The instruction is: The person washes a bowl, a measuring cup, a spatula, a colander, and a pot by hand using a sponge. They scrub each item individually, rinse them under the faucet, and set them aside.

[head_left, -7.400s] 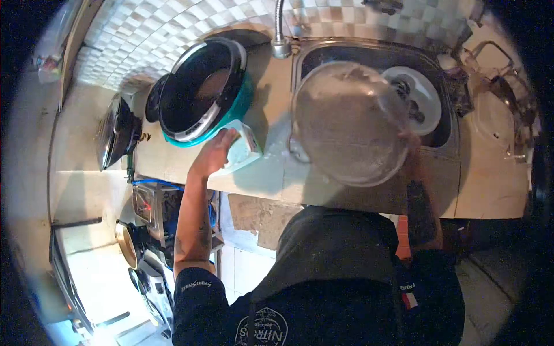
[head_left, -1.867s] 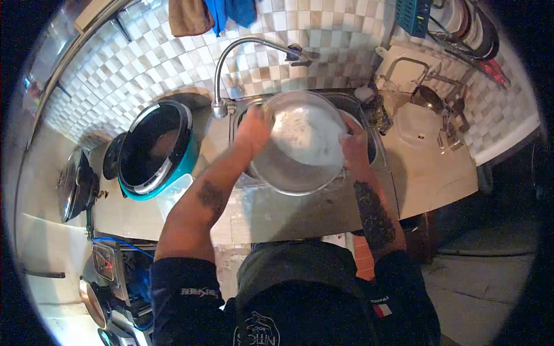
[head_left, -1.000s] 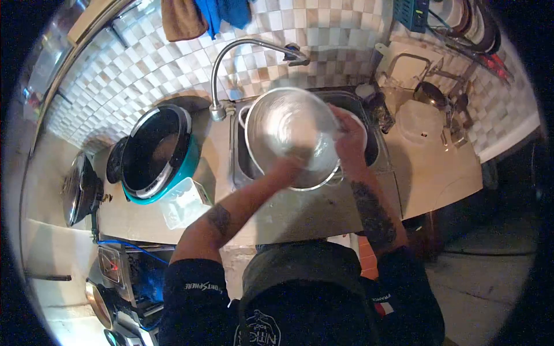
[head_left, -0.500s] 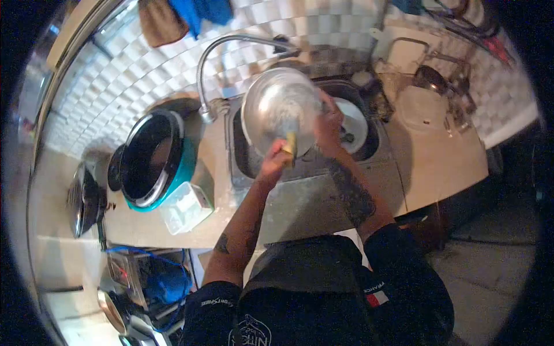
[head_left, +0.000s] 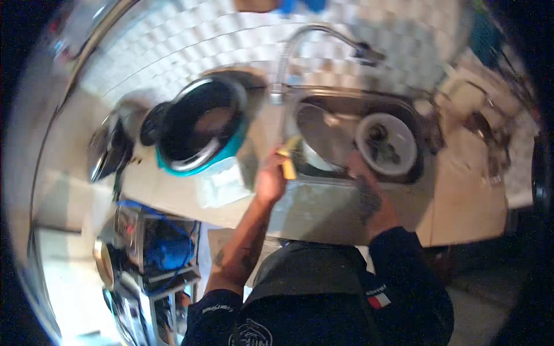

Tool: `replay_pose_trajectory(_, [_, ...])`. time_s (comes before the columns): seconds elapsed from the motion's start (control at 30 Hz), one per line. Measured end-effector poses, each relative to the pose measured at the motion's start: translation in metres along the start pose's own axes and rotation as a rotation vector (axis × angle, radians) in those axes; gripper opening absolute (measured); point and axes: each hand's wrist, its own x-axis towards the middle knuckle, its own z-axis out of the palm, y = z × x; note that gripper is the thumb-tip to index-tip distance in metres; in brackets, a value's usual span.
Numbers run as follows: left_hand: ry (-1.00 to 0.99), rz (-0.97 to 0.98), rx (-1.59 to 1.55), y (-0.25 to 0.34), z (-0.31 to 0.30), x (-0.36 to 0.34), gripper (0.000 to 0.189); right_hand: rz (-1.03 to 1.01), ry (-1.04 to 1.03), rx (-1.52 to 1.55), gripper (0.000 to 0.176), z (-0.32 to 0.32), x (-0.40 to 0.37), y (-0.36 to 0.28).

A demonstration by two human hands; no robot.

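Observation:
My left hand (head_left: 271, 176) is closed around a yellow sponge (head_left: 288, 168) at the left front edge of the sink (head_left: 358, 95). My right hand (head_left: 359, 167) grips the near rim of a large round metal dish (head_left: 326, 135), which is tilted steeply inside the sink. Motion blur hides whether it is a lid or a shallow pan. To the right of the dish, a white bowl (head_left: 411, 135) stands in the sink with small dark items in it. Below the dish a pale piece shows, too blurred to name.
A curved faucet (head_left: 314, 29) arches behind the sink. On the left counter stand a teal tub (head_left: 234, 147) with a black pot (head_left: 173, 135) in it, and a clear plastic container (head_left: 222, 184). Blurred utensils (head_left: 482, 124) lie on the right counter.
The view has swung left. The metal dish has gone from facing up above the sink to tilted inside it. My left hand with the sponge has come away from the dish.

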Motion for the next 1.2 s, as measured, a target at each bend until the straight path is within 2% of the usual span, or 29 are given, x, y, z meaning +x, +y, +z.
replay_pose_trajectory(0.03, [0.03, 0.022, -0.022, 0.009, -0.009, 0.0, 0.015, 0.214, 0.227, 0.282, 0.022, 0.027, 0.002, 0.011])
replay_pose_trajectory(0.07, [-0.007, -0.097, -0.125, -0.001, -0.024, -0.006, 0.015, 0.438, 0.438, 0.574, 0.025, 0.043, 0.0, 0.014])
replay_pose_trajectory(0.1, [-0.033, -0.219, -0.223, -0.011, -0.037, -0.012, 0.016, 0.582, 0.469, 0.649, 0.027, 0.027, -0.009, 0.008])
replay_pose_trajectory(0.17, [-0.047, -0.467, -0.566, 0.061, -0.098, 0.012, 0.014, 0.728, 0.446, 0.729, 0.031, -0.029, -0.022, -0.02])
replay_pose_trajectory(0.2, [-0.065, -0.544, -0.497, 0.056, -0.121, 0.004, 0.016, 0.75, 0.441, 0.782, 0.034, -0.056, -0.024, -0.039])
replay_pose_trajectory(0.27, [-0.109, -0.695, -0.37, 0.042, -0.162, -0.011, 0.022, 0.643, 0.449, 0.912, 0.039, -0.134, -0.01, -0.089])
replay_pose_trajectory(0.3, [-0.034, -0.539, -0.256, 0.014, -0.167, -0.022, 0.035, 0.553, 0.454, 0.962, 0.042, -0.176, 0.007, -0.117])
replay_pose_trajectory(0.37, [-0.273, -0.375, 0.292, -0.025, -0.18, -0.035, 0.044, 0.231, 0.512, 0.94, 0.048, -0.267, 0.052, -0.181])
replay_pose_trajectory(0.4, [-0.391, -0.281, 0.564, -0.045, -0.184, -0.041, 0.049, -0.006, 0.602, 0.868, 0.05, -0.306, 0.08, -0.21])
replay_pose_trajectory(0.43, [-0.5, -0.347, 0.587, -0.069, -0.182, -0.047, 0.053, -0.15, 0.641, 0.659, 0.056, -0.351, 0.099, -0.245])
replay_pose_trajectory(0.47, [-0.612, -0.408, 0.611, -0.093, -0.181, -0.054, 0.057, -0.25, 0.579, 0.569, 0.063, -0.384, 0.117, -0.274])
replay_pose_trajectory(0.5, [-0.667, -0.416, 0.533, -0.119, -0.18, -0.052, 0.055, -0.372, 0.564, 0.365, 0.072, -0.393, 0.14, -0.293])
replay_pose_trajectory(0.53, [-0.647, -0.401, 0.446, -0.118, -0.182, -0.048, 0.051, -0.48, 0.616, 0.264, 0.064, -0.395, 0.163, -0.308])
replay_pose_trajectory(0.57, [-0.63, -0.385, 0.36, -0.116, -0.184, -0.043, 0.047, -0.459, 0.302, 0.224, 0.055, -0.398, 0.185, -0.321])
replay_pose_trajectory(0.6, [-0.729, -0.355, 0.404, -0.122, -0.181, -0.043, 0.045, -0.428, -0.012, 0.186, 0.048, -0.399, 0.201, -0.331])
replay_pose_trajectory(0.67, [-0.923, -0.292, 0.493, -0.129, -0.177, -0.039, 0.041, -0.573, 0.232, 0.118, 0.04, -0.399, 0.22, -0.34])
replay_pose_trajectory(0.7, [-0.761, -0.385, 0.469, -0.127, -0.175, -0.045, 0.038, -0.645, 0.359, 0.078, 0.037, -0.402, 0.229, -0.342])
replay_pose_trajectory(0.8, [-0.699, -0.26, 0.454, -0.181, -0.153, -0.073, 0.042, -0.506, 0.322, 0.112, 0.028, -0.455, 0.231, -0.344])
replay_pose_trajectory(0.87, [-0.608, -0.318, 0.348, -0.128, -0.175, -0.055, 0.044, -0.568, 0.362, 0.159, 0.026, -0.467, 0.244, -0.331])
replay_pose_trajectory(0.9, [-0.56, -0.338, 0.3, -0.095, -0.191, -0.039, 0.044, -0.538, 0.363, 0.191, 0.025, -0.467, 0.242, -0.33])
replay_pose_trajectory(1.0, [-0.446, -0.363, 0.265, -0.037, -0.227, -0.024, 0.038, -0.588, 0.586, 0.246, 0.022, -0.463, 0.241, -0.323])
replay_pose_trajectory(1.03, [-0.362, -0.469, -0.01, -0.03, -0.238, -0.021, 0.038, -0.522, 0.52, 0.256, 0.02, -0.474, 0.239, -0.324])
replay_pose_trajectory(1.07, [-0.276, -0.58, -0.285, -0.025, -0.248, -0.023, 0.038, -0.568, 0.702, 0.312, 0.02, -0.472, 0.244, -0.323])
replay_pose_trajectory(1.1, [-0.191, -0.689, -0.562, -0.019, -0.257, -0.023, 0.038, -0.527, 0.704, 0.315, 0.025, -0.472, 0.246, -0.317])
replay_pose_trajectory(1.17, [0.135, -0.821, -0.824, 0.003, -0.273, -0.004, 0.043, -0.389, 0.643, 0.345, 0.032, -0.498, 0.236, -0.315])
replay_pose_trajectory(1.2, [0.266, -0.77, -0.831, 0.013, -0.275, 0.009, 0.05, -0.3, 0.571, 0.376, 0.035, -0.51, 0.23, -0.316])
